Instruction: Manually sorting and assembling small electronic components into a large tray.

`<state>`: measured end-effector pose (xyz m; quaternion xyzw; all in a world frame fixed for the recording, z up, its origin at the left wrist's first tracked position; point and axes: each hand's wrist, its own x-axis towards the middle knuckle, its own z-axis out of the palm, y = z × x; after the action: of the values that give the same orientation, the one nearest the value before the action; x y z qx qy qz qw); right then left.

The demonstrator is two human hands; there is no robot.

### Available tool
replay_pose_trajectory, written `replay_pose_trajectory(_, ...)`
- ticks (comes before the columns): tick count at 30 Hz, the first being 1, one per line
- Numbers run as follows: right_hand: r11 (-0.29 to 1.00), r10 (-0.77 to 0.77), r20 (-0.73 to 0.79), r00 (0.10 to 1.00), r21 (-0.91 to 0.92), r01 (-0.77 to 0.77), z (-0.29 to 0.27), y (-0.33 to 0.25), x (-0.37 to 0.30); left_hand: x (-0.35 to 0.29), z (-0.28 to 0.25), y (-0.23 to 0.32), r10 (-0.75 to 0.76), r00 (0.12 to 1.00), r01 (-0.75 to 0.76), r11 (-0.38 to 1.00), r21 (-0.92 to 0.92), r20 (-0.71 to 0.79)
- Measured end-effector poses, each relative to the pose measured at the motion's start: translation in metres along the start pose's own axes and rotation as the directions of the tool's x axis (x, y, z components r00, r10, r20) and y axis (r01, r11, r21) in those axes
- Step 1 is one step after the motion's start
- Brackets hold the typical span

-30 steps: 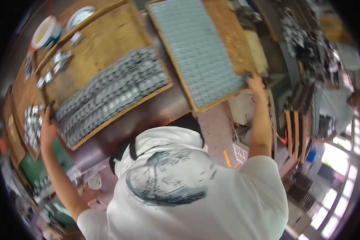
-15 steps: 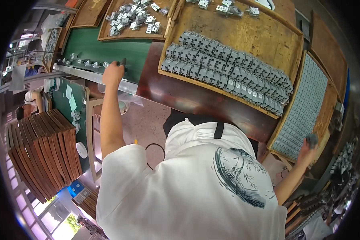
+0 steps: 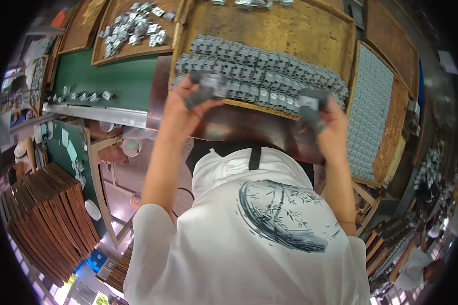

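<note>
My left hand (image 3: 182,109), with dark covers on some fingertips, is closed on a small clear-and-grey part (image 3: 217,86), blurred by motion. It hovers over the front left edge of a wooden tray (image 3: 310,38) holding rows of grey housings (image 3: 249,71). My right hand (image 3: 334,122), also with dark-covered fingertips, pinches a small light grey piece (image 3: 309,102) above the front right part of the same rows. Both hands are apart from each other, in front of my body. The exact shape of either held part is smeared.
At left runs a green conveyor belt (image 3: 107,76) with several small parts (image 3: 89,96) near its metal edge. Another wooden tray (image 3: 137,52) holds a heap of parts (image 3: 127,28). To the right, a tray of flat grey pieces (image 3: 371,101) stands. Stacked wooden trays (image 3: 46,218) lie lower left.
My left hand has come from the green belt rightward to the tray, now with a part. The right hand has moved from the right tray leftward and inward with a grey piece. The view has shifted.
</note>
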<state>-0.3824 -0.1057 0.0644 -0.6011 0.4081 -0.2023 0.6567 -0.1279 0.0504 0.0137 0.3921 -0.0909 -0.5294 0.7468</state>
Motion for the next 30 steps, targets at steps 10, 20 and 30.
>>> replay_pose_trajectory(10, 0.662, -0.471, 0.11, 0.876, -0.612, 0.433, -0.017, -0.024, -0.02, 0.002, 0.1, -0.041, -0.035, 0.953, -0.059, 0.953, 0.297, 0.299)
replay_pose_trajectory(20, 0.442, -0.623, 0.142, 0.769, -0.748, 0.496, -0.023, 0.011, -0.008, -0.002, 0.121, -0.082, -0.031, 0.954, -0.149, 0.814, 0.562, 0.298)
replay_pose_trajectory(30, 0.804, -0.313, 0.024, 0.949, -0.526, 0.278, -0.01, 0.001, -0.003, 0.016, 0.114, -0.078, 0.254, 0.794, -0.602, 0.202, 0.772, 0.552)
